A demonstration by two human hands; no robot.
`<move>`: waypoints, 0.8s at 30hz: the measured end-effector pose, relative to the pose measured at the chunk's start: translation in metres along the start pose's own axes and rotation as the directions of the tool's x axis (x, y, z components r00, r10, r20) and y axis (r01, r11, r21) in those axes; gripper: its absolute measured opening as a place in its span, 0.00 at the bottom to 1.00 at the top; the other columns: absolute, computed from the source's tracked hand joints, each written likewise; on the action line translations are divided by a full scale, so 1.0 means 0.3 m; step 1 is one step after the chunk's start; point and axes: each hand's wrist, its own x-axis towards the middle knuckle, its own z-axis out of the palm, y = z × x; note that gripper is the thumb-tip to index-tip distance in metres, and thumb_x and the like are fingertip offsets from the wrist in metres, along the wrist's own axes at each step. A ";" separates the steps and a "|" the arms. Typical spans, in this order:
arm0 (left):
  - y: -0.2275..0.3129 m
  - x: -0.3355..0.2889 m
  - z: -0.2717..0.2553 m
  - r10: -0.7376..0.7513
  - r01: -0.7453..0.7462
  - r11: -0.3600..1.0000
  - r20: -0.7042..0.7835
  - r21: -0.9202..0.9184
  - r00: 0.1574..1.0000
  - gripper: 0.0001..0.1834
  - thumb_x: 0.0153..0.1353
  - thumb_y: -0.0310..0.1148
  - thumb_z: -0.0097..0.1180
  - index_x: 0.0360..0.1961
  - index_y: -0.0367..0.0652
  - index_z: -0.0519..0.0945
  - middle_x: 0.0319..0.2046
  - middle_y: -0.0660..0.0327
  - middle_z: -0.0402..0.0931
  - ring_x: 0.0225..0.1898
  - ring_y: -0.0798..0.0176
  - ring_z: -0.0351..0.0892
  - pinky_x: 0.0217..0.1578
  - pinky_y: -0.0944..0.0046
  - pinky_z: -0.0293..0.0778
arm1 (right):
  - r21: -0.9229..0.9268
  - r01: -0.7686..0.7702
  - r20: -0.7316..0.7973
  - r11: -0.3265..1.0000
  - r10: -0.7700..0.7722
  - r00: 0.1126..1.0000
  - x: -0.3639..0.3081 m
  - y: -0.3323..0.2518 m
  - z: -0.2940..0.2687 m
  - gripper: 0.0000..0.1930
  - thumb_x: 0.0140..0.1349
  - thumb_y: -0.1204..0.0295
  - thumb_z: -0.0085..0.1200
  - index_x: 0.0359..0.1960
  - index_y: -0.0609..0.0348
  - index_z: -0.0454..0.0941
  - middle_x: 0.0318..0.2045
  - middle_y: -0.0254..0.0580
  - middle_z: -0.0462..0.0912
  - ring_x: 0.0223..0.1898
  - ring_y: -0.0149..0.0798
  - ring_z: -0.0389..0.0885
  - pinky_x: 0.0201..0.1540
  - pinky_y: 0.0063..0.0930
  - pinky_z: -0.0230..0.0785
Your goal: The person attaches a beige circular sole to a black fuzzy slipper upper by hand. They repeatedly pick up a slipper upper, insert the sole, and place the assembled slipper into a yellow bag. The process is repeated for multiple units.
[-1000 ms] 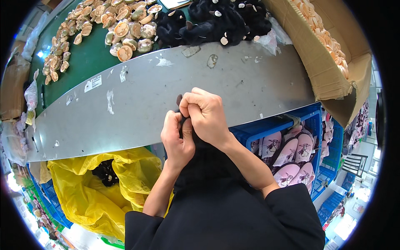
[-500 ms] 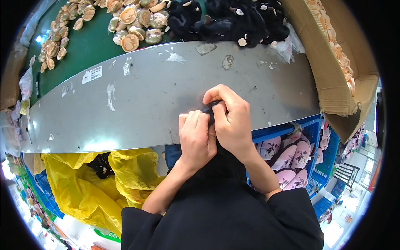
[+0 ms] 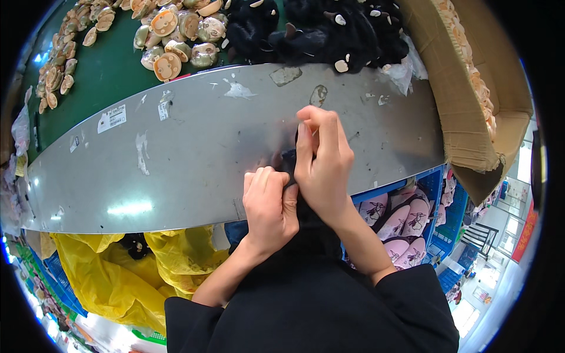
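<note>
Both of my hands work on a small piece of black plush fabric just above the near part of the grey metal tabletop. My left hand is closed, pinching the lower part of the fabric between thumb and curled fingers. Higher up and to its right, my right hand pinches the upper part with bent fingers and thumb. The fingers hide most of the piece, so its full shape cannot be made out. Beyond the hands lies a heap of black plush pieces with small pale parts on them.
Peach-coloured face-shaped pieces cover the green surface at the back left. An open cardboard box stands at the right. Below the table's edge are a yellow bag on the left and pink slippers in a blue crate on the right.
My right hand has moved up, its fingers straighter, and more of the black fabric shows between the hands. My left hand has shifted slightly down and left. The whole view has tilted a little.
</note>
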 end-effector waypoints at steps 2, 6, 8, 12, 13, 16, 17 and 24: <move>0.002 0.001 -0.005 -0.001 0.001 1.000 0.005 -0.025 1.000 0.07 0.62 0.24 0.59 0.32 0.38 0.72 0.25 0.56 0.63 0.27 0.52 0.62 0.34 0.56 0.58 | -0.004 -0.021 -0.050 1.000 0.020 0.999 0.006 0.068 0.009 0.05 0.66 0.81 0.54 0.41 0.58 0.77 0.38 0.44 0.78 0.27 0.44 0.80 0.27 0.34 0.71; 0.036 0.003 -0.044 -0.085 0.084 0.995 -0.025 -0.055 0.996 0.06 0.61 0.25 0.60 0.32 0.39 0.73 0.25 0.56 0.63 0.28 0.51 0.63 0.34 0.56 0.60 | 0.083 0.055 -0.021 0.995 -0.053 0.998 -0.018 0.035 -0.011 0.04 0.65 0.77 0.57 0.40 0.60 0.79 0.37 0.41 0.78 0.25 0.35 0.75 0.25 0.27 0.68; 0.063 -0.028 -0.125 -0.141 0.139 0.990 -0.070 -0.028 0.988 0.07 0.60 0.25 0.61 0.32 0.39 0.74 0.25 0.56 0.63 0.29 0.52 0.62 0.34 0.57 0.61 | 0.208 0.107 -0.071 0.972 -0.094 0.993 -0.015 0.035 -0.005 0.04 0.65 0.76 0.56 0.40 0.62 0.79 0.36 0.40 0.78 0.25 0.30 0.73 0.27 0.24 0.67; 0.130 -0.198 -0.443 -0.349 0.358 0.934 -0.225 -0.001 0.910 0.08 0.62 0.29 0.60 0.31 0.37 0.74 0.26 0.60 0.63 0.31 0.59 0.62 0.32 0.61 0.60 | 0.330 0.088 -0.037 0.940 -0.080 0.996 -0.021 0.019 -0.019 0.04 0.66 0.76 0.53 0.37 0.62 0.79 0.32 0.38 0.77 0.23 0.27 0.70 0.28 0.23 0.65; 0.144 -0.258 -0.542 -0.424 0.446 0.894 -0.246 0.042 0.872 0.09 0.63 0.29 0.60 0.30 0.37 0.74 0.26 0.60 0.63 0.31 0.61 0.62 0.32 0.62 0.59 | 0.363 0.040 0.002 0.931 -0.043 0.999 -0.029 0.026 -0.017 0.04 0.67 0.76 0.52 0.37 0.62 0.79 0.31 0.37 0.77 0.23 0.27 0.70 0.28 0.23 0.64; 0.203 -0.437 -0.800 -0.573 0.677 0.631 -0.360 0.380 0.736 0.11 0.64 0.30 0.61 0.28 0.38 0.72 0.24 0.64 0.63 0.29 0.66 0.60 0.31 0.65 0.58 | 0.409 -0.021 0.098 0.912 -0.021 0.995 -0.040 0.049 -0.011 0.05 0.67 0.77 0.51 0.35 0.62 0.79 0.28 0.35 0.75 0.21 0.26 0.68 0.26 0.22 0.61; 0.224 -0.481 -0.834 -0.557 0.751 0.566 -0.513 0.340 0.653 0.12 0.65 0.30 0.61 0.28 0.38 0.72 0.23 0.66 0.63 0.28 0.68 0.59 0.30 0.65 0.57 | 0.400 -0.012 0.119 0.916 -0.039 0.992 -0.045 0.045 -0.014 0.05 0.67 0.77 0.51 0.35 0.62 0.79 0.28 0.35 0.75 0.21 0.26 0.68 0.26 0.22 0.61; 0.136 -0.255 -0.708 -0.220 0.513 0.796 -0.636 0.322 0.740 0.08 0.66 0.30 0.60 0.32 0.37 0.76 0.25 0.69 0.70 0.28 0.75 0.65 0.31 0.72 0.63 | 0.445 -0.066 0.181 0.893 -0.017 0.983 -0.076 0.041 -0.054 0.05 0.68 0.77 0.50 0.35 0.61 0.79 0.23 0.33 0.73 0.21 0.24 0.68 0.25 0.21 0.59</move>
